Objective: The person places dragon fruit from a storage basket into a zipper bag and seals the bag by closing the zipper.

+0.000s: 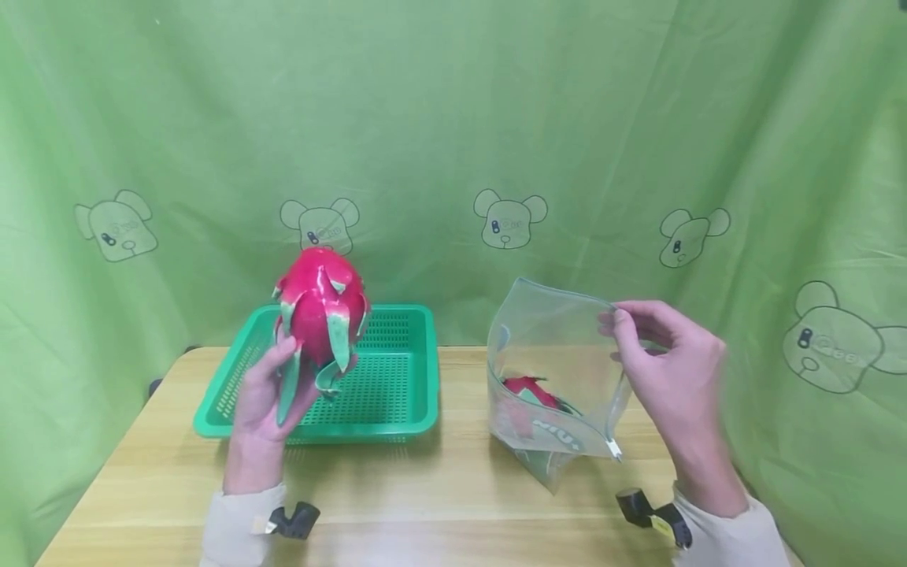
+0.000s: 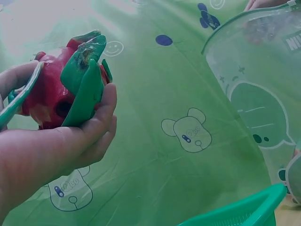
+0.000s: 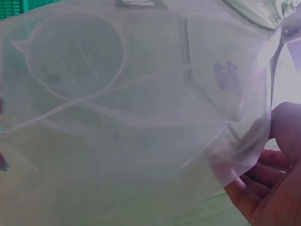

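Note:
A red dragon fruit with green scales is raised over the green basket, gripped from below by my left hand. In the left wrist view, fingers curl round the dragon fruit. My right hand pinches the top right edge of a clear zip bag, whose mouth gapes upward. Inside the bag lies another red and green dragon fruit, partly hidden by the printed front. The right wrist view shows the clear bag stretched across, with fingertips of the right hand seen through the film.
A green plastic basket stands at the back left of the wooden table. Its visible floor is bare mesh. The bag's white zip slider hangs at its lower right. Behind hangs a green curtain with printed bear heads.

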A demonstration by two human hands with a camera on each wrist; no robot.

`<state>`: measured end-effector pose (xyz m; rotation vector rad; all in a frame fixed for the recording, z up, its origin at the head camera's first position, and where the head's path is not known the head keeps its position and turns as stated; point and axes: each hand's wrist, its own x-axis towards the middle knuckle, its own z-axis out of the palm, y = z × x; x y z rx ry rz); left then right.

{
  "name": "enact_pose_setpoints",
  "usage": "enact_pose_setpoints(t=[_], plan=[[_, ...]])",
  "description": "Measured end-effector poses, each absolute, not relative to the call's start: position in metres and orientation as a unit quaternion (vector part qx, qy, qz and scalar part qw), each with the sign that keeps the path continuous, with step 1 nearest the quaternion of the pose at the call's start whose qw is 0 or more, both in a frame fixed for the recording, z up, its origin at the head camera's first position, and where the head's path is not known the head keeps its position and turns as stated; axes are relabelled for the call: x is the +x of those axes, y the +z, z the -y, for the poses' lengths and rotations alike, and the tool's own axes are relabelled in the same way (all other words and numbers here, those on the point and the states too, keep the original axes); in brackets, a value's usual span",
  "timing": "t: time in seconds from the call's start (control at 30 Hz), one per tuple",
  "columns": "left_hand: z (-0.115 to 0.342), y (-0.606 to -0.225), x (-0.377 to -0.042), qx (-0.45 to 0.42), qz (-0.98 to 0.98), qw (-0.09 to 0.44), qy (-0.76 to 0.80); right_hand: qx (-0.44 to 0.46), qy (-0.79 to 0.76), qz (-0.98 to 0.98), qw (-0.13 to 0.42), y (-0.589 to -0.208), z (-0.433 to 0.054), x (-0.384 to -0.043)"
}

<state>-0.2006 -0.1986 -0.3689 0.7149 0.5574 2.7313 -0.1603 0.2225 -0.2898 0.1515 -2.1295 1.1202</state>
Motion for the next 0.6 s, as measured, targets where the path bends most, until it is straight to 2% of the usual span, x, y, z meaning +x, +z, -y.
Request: enact_pose_setpoints(t=[0.4, 0.6], plan=[[0.1977, -0.3671, -0.1947, 0.295, -0.194, 0.172, 0.920, 0.069, 0.443, 0.819, 0.359, -0.2893, -0.2178, -0.1597], [0.1929, -0.3671, -0.1925, 0.323, -0.211, 0.169, 0.907, 0.075, 0.446, 0.817, 0.359, -0.2897, -0.2161, -0.1594]])
